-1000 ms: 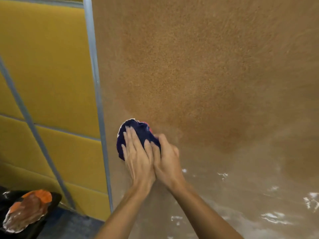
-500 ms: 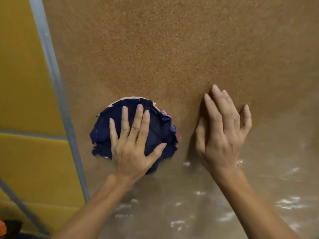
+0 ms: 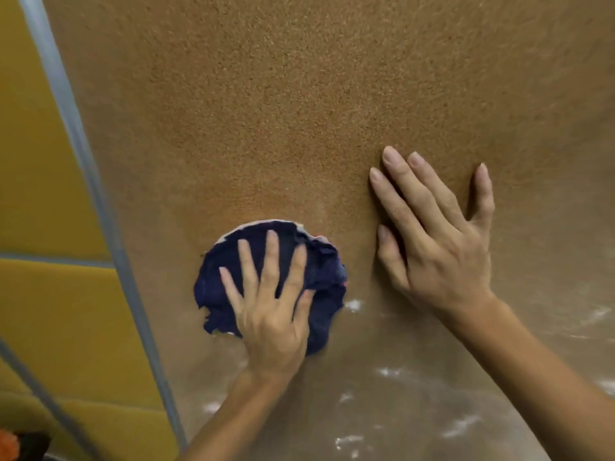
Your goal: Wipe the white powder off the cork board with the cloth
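Head view, looking at the upright cork board [image 3: 299, 111] filling most of the frame; left hand [image 3: 269, 314] lower centre, fingers spread flat, palm pressing the bunched navy cloth [image 3: 319, 271] against the board; cloth sits under and around that hand, a pale edge showing along its top; right hand [image 3: 436, 247] centre right, open and flat on bare cork, fingers spread, holding nothing, apart from the cloth; key relation: powder [image 3: 352, 305] lies below and to the lower right of the cloth, nearest fleck just beside the cloth's right edge, more flecks and a hazy film across the bottom and lower right of the frame; upper board looks clean and darker, so the likely stroke runs downward and rightward from the cloth; left hand is the nearer one to the close flecks, right forearm crosses over part of the dusty zone; no clear long axis to the powder, it reads as a loose band along the bottom; hidden: cloth's underside, any powder under the hands and forearms, board's bottom and right edges cut off; lower area blurred, film extent hard to judge; grey frame [image 3: 83, 168] and yellow panels [image 3: 33, 161] at left.
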`<state>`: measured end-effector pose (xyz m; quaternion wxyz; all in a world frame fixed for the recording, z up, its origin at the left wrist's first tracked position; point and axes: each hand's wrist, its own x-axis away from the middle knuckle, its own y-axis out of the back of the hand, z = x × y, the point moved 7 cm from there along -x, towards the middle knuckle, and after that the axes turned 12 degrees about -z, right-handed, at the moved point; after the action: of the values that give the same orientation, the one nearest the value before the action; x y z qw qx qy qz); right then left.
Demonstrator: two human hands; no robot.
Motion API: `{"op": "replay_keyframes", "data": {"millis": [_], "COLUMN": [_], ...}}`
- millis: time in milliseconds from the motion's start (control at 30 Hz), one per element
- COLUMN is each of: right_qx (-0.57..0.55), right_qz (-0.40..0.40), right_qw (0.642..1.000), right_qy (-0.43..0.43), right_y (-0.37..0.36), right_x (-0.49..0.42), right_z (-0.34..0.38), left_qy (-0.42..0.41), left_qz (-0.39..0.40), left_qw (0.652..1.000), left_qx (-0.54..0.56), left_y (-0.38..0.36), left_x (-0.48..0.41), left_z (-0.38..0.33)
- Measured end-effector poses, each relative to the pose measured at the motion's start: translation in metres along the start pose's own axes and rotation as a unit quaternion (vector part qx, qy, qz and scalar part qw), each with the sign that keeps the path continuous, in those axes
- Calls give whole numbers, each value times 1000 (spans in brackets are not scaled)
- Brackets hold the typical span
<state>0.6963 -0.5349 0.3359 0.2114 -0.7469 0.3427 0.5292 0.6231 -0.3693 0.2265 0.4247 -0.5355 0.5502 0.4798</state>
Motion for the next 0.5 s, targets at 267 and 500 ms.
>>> {"op": "replay_keyframes", "data": {"millis": [267, 500], "right_qx": [-3, -6], "right_qz": [8, 17], "right_qw": [1000, 1000], "right_qy": [4, 6], "right_y": [-2, -5], "right_x": [1, 2], "right_z": [-1, 2], "left_qy": [124, -121], "left_qz": [-93, -7], "left_qw": [987, 992], "left_qx": [-30, 20], "left_y": [21, -1], "left_x": [-27, -29], "left_z": [58, -2]}}
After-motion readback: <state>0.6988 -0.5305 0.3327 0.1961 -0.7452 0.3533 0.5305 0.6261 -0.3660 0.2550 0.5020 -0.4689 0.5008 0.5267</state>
